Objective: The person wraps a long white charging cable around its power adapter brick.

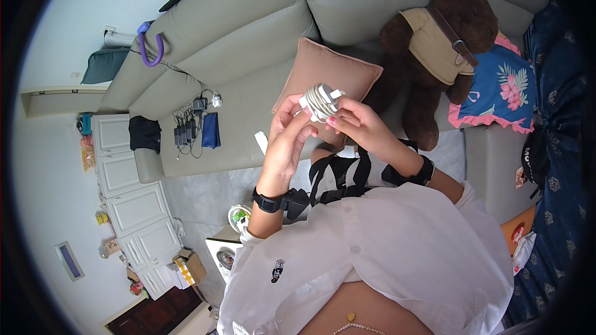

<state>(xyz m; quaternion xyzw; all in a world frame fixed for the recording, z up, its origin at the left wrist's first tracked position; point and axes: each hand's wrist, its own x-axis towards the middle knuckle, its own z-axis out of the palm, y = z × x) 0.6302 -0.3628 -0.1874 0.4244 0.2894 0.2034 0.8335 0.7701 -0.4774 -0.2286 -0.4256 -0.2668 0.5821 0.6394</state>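
Observation:
A white charging cable (319, 104), wound into a tight coil, is held up between my two hands in front of the sofa. My left hand (285, 139) grips the coil's left side, its fingers curled against the loops. On the other side, my right hand (366, 130) pinches the coil between thumb and fingers, close to a white connector end (337, 94) that sticks out to the right. Behind the coil lies a pink cushion (310, 65). A white flat piece (261, 142) shows beside my left wrist; its kind I cannot make out.
The grey sofa (236, 74) bears several black power adapters (185, 133) with cords, a blue pouch (211, 131), a brown teddy bear (422, 108) and a blue floral pillow (496, 93). A purple curved object (149, 46) rests by its backrest. White cabinets (127, 170) line the left wall.

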